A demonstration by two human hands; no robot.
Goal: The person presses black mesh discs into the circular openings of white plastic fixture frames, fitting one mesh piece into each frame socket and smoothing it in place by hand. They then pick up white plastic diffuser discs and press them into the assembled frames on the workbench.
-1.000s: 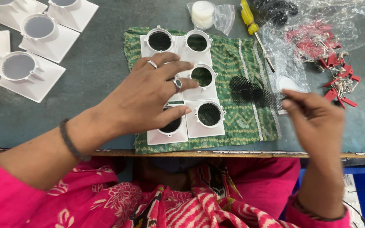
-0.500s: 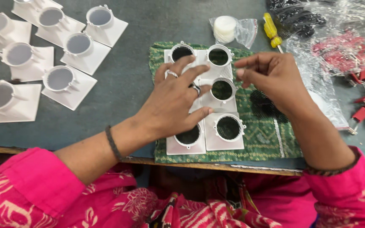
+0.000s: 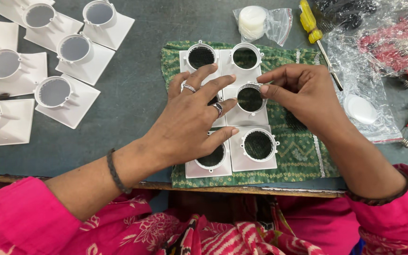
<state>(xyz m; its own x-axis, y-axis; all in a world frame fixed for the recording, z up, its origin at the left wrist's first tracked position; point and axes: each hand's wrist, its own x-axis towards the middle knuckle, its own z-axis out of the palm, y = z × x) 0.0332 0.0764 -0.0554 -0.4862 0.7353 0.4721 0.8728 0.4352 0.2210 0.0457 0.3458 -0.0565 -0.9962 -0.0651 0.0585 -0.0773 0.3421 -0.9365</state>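
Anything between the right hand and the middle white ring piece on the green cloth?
Nothing visible. The right hand already has its fingertips on the rim of the middle white ring piece. The left hand lies flat across the neighbouring pieces, beside that ring, not over it.

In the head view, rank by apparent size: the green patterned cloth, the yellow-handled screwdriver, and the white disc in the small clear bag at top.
1. Green patterned cloth, by far the largest.
2. Yellow-handled screwdriver, long but thin.
3. White disc, smallest, though near the screwdriver handle in size.
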